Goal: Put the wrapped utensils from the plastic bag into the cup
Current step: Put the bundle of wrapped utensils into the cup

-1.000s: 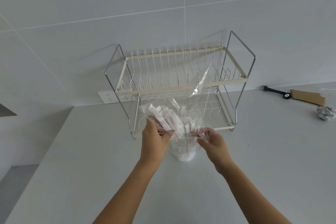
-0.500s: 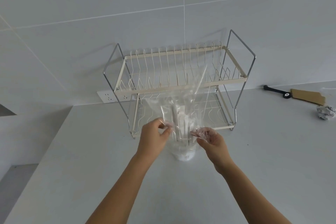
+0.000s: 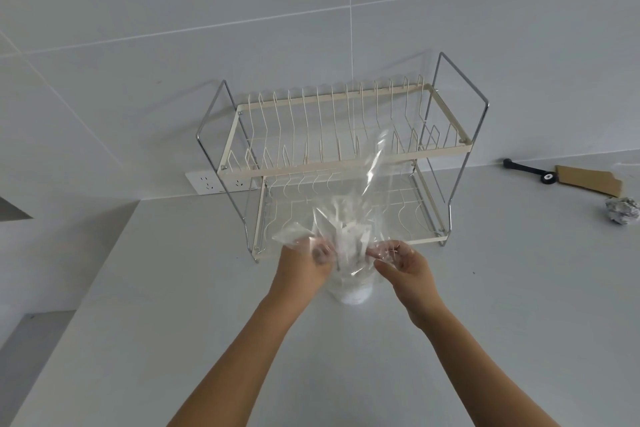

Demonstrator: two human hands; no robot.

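Observation:
A clear plastic bag (image 3: 377, 180) stands up between my hands, over a white cup (image 3: 353, 293) on the grey counter. White wrapped utensils (image 3: 349, 236) show blurred through the plastic, upright above the cup. My left hand (image 3: 304, 267) pinches the bag's left edge. My right hand (image 3: 405, 263) pinches its right edge. Most of the cup is hidden by the bag and my hands; whether the utensils sit inside it I cannot tell.
A two-tier cream wire dish rack (image 3: 343, 163) stands right behind the cup against the tiled wall. A wall socket (image 3: 207, 182) is at its left. At the far right lie a black tool (image 3: 530, 170), a cardboard piece (image 3: 585, 180) and a crumpled foil ball (image 3: 621, 215).
The bundle of wrapped utensils dropped from high and tilted left to upright over the cup. My left hand moved from the bundle onto the bag's edge; the bag hangs slacker.

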